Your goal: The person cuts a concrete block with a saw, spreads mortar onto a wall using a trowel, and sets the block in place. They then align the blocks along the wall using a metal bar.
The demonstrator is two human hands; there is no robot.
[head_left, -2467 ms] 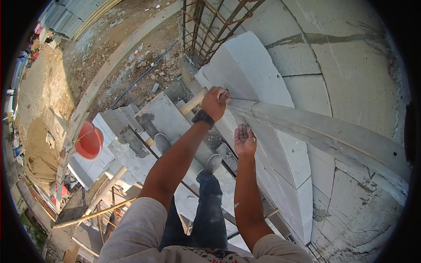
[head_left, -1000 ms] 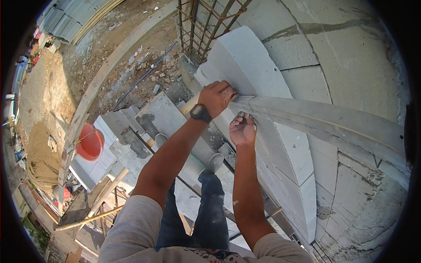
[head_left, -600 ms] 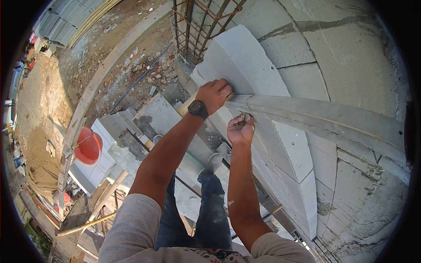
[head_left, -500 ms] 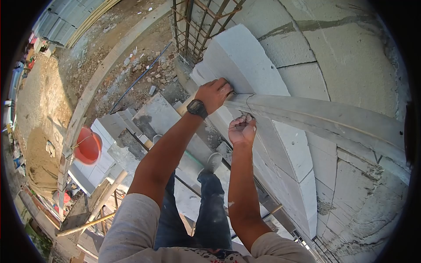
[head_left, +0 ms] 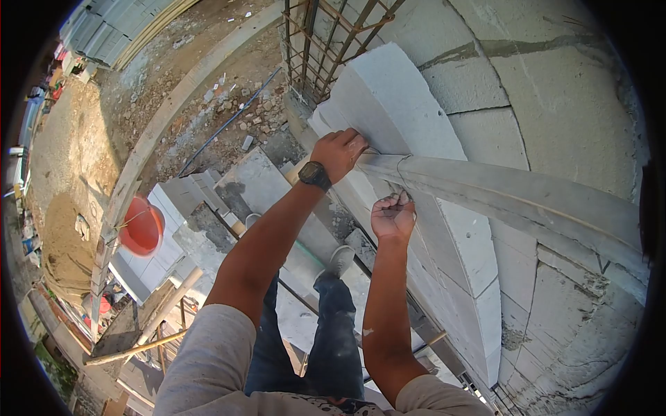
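My left hand (head_left: 340, 154), with a black watch on its wrist, is closed at the near end of a long grey beam (head_left: 499, 182). Its curled fingers press beside the white block wall (head_left: 399, 87). A thin dark string (head_left: 400, 166) loops around the beam close to that end. Just below the beam, my right hand (head_left: 393, 216) is closed, palm up, and the string runs down to its curled fingers. The fingertips of my left hand are partly hidden, so its exact hold on the beam end is unclear.
Upright rusty rebar (head_left: 326, 48) stands beyond the block wall. An orange bucket (head_left: 141, 226) hangs at the left by a curved concrete edge (head_left: 173, 104). Below me are concrete slabs, blocks and a bamboo pole (head_left: 135, 348). Rubble (head_left: 243, 121) covers the ground.
My right hand has drawn slightly downward, away from the beam, with the string. My left hand stays at the beam's end. The whole view has shifted a little.
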